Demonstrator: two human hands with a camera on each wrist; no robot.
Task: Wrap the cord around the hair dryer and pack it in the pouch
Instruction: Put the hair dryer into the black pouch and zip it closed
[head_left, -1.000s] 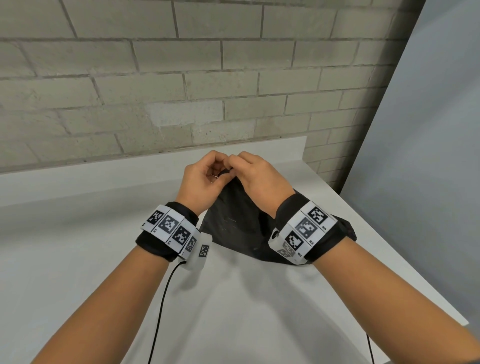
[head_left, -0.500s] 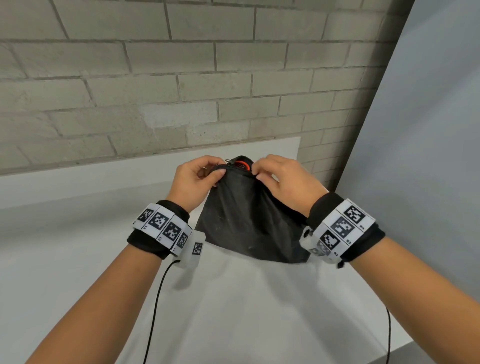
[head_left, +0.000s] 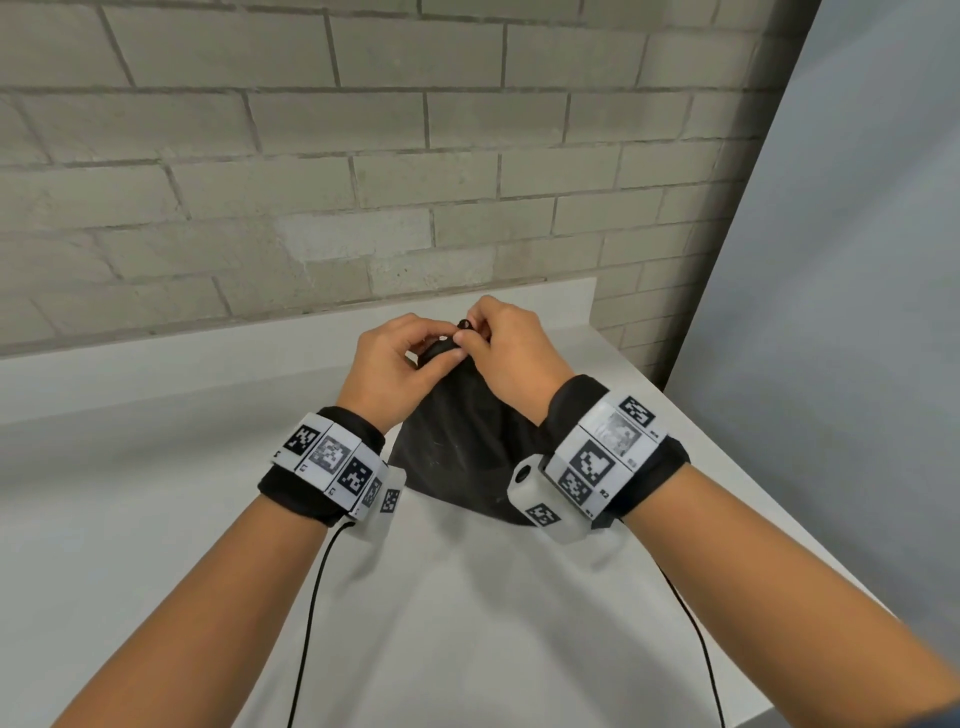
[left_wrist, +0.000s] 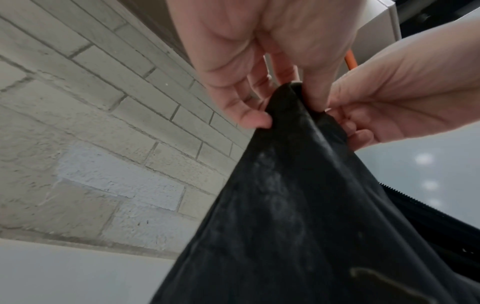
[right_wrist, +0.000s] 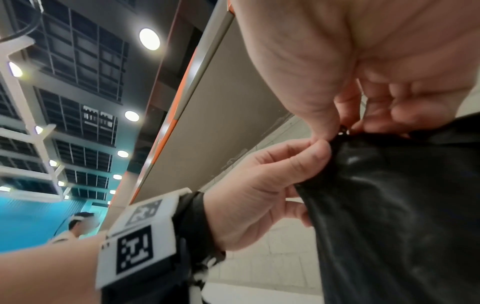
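Observation:
A black pouch (head_left: 462, 447) stands on the white table (head_left: 156, 545), its top gathered to a peak between my hands. My left hand (head_left: 441, 356) pinches the left side of that top edge; the left wrist view shows its thumb and fingers (left_wrist: 255, 118) on the fabric (left_wrist: 298, 205). My right hand (head_left: 470, 332) pinches the top edge right beside it, at a small zipper pull (right_wrist: 342, 130). Zipper teeth (left_wrist: 415, 203) run down the pouch's right side. The hair dryer and its cord are hidden.
A brick wall (head_left: 363, 182) rises behind the table, and a grey panel (head_left: 831, 312) stands at the right. The table's right edge (head_left: 779, 525) runs close to my right forearm. Thin black cables (head_left: 311, 597) trail from both wristbands. A person (right_wrist: 78, 226) stands far off.
Half a second ago my hands held the pouch mouth spread, with something orange showing inside. They have come together at the top, and the orange no longer shows.

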